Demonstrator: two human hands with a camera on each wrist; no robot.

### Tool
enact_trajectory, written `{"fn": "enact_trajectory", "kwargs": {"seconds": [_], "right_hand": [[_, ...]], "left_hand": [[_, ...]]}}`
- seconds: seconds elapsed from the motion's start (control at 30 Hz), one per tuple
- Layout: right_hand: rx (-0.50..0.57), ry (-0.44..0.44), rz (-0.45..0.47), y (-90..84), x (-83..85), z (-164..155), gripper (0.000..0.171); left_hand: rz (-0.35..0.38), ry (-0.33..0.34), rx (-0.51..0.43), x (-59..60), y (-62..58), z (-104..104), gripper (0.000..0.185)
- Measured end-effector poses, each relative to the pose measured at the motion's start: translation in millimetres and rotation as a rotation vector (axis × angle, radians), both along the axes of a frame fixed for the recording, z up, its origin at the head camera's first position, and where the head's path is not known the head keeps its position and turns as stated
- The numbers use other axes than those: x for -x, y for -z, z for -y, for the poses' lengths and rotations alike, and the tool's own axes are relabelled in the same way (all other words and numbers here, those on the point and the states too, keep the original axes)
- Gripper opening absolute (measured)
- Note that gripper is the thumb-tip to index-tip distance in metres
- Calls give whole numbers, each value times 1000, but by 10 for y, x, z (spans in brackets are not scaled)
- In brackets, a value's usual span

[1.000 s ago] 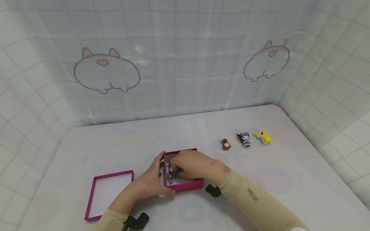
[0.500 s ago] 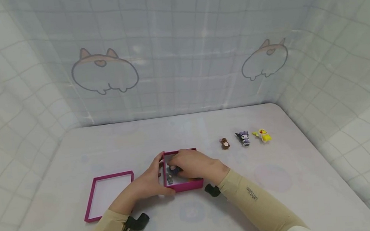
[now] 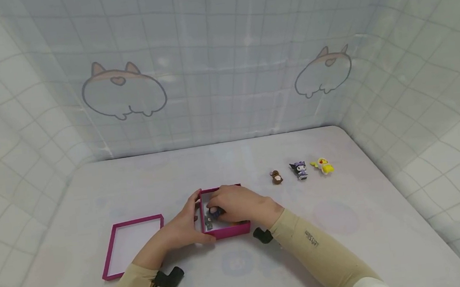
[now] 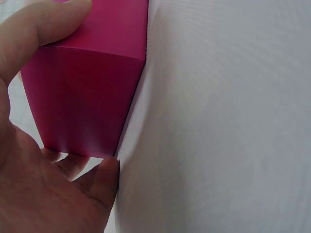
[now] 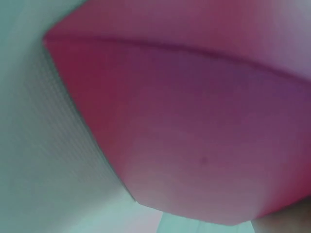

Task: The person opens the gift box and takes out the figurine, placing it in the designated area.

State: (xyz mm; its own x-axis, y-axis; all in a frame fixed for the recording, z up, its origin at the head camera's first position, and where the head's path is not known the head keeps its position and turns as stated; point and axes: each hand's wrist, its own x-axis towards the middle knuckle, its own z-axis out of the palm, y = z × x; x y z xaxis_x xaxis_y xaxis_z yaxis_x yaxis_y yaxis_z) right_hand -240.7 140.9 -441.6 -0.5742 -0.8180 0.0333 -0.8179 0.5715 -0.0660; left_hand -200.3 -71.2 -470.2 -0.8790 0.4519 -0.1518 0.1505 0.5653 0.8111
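1. Magenta box (image 3: 226, 230): an open, shallow box set on the white table (image 3: 348, 224), near the middle front. Its outer wall fills both wrist views, (image 4: 92, 92) and (image 5: 194, 131).
2. Left hand (image 3: 181, 225): held against the box's left side. In the left wrist view the thumb is curled over the upper edge of the wall and a finger (image 4: 104, 179) is laid at the lower corner, so the box is gripped from its left.
3. Right hand (image 3: 238, 203): placed over the open top of the box, its fingers bent down inside. A small dark figure (image 3: 215, 212) is seen at the fingertips and appears to be pinched between them; the grip itself is partly hidden by the hand.
4. Grey figure (image 3: 209, 224): a second small item lying inside the box, near the left wall, just below the pinched one. Detail is too small to be made out.
5. Box lid (image 3: 133, 245): magenta-rimmed, white inside, lying open side up to the left of the box and apart from it.
6. Three small figures in a row on the table, well to the right of the box: a brown figure (image 3: 276, 177), a purple and black figure (image 3: 299, 170) and a yellow figure (image 3: 324, 166).
7. Backdrop (image 3: 221, 60): a pale checked cloth printed with cartoon animal outlines, hung behind and at both sides.
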Motion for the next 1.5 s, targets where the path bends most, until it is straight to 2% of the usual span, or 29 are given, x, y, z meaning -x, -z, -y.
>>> {"fn": "enact_trajectory", "kwargs": {"seconds": [0.23,0.43,0.6,0.8,1.07,1.33,1.5], "right_hand": [[110,47,57,-78,20,-55,24],[220,70,142,-189,49,-158,36],[279,103,157,-266,102,-292,52],[350,160,148,-353,131,-460,48],[403,228,166,-370,164,-634,53],[410,263,117,-332,235,-818,51],[455,285,155,-303,264,-925,50]], "left_hand": [[11,0,-7,9,2,25,135],[11,1,-8,13,17,37,136],[27,-11,5,19,38,18,137],[38,-17,16,44,61,2,139],[34,-38,53,51,66,-2,140],[33,-49,68,48,62,-13,140],[21,-43,65,48,70,-9,138]]}}
